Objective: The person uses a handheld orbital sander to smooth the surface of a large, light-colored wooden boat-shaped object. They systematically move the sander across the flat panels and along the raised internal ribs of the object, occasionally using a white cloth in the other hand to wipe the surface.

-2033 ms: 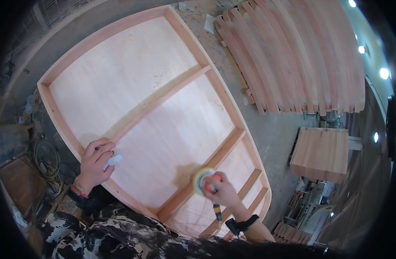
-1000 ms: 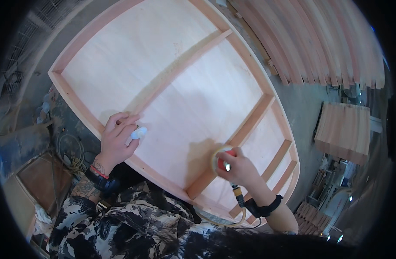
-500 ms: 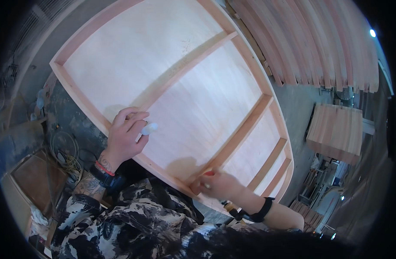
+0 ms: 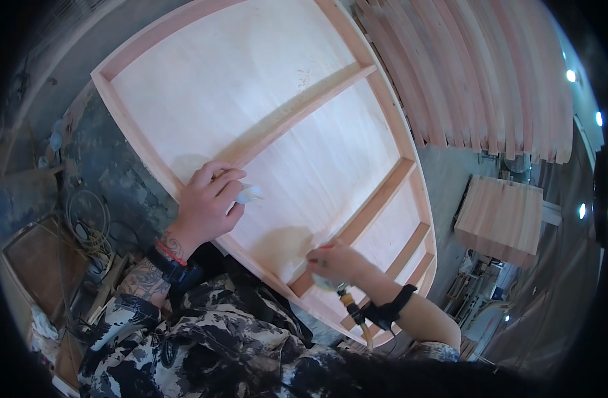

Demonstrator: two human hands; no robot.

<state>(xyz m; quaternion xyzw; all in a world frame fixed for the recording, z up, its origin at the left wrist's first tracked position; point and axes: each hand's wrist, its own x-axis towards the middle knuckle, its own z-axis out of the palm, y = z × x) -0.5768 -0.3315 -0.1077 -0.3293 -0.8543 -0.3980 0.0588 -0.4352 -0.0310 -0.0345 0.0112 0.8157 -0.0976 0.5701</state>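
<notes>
In front of me lies a pale wooden panel [image 4: 304, 151] with a raised curved rim and several crossbars. My left hand [image 4: 211, 199] is closed around a small whitish bottle [image 4: 249, 194] with a narrow tip, over the near rim where one crossbar [image 4: 297, 116] meets it. My right hand [image 4: 340, 264] grips an air-hose tool [image 4: 330, 284], above the near end of another crossbar [image 4: 377, 202]. A red part shows by its fingers. The tool's brass-coloured fitting and tan hose hang below the wrist; most of its body is hidden by the hand.
At the upper right lies a row of long reddish boards [image 4: 470, 73]. A block of stacked wood [image 4: 499, 219] stands to the right. Coiled hoses and cables [image 4: 95, 232] lie at the left on the floor beside a brown board [image 4: 48, 262].
My right hand has lifted and moved a little up and right from the near rim, showing more of the tool and hose. My left hand still holds the bottle. The view has shifted slightly.
</notes>
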